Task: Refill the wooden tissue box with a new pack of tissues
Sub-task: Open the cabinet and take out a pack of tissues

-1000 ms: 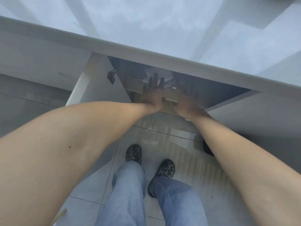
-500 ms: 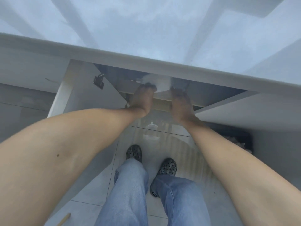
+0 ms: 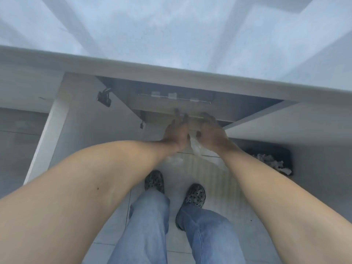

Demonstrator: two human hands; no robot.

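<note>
Both bare forearms reach forward and down over jeans-clad legs (image 3: 150, 225) and patterned shoes (image 3: 194, 195). The left hand (image 3: 176, 131) is open, fingers spread, holding nothing. The right hand (image 3: 211, 133) curls loosely; whether its grip holds the crinkled clear wrapper (image 3: 197, 148) just below it is unclear. Beyond, under the grey worktop (image 3: 171, 71), the cupboard shelf (image 3: 171, 105) shows no distinguishable tissue pack.

Tiled floor (image 3: 106, 252) bears 2 clogs (image 3: 194, 195), black bin (image 3: 285, 159)
</note>
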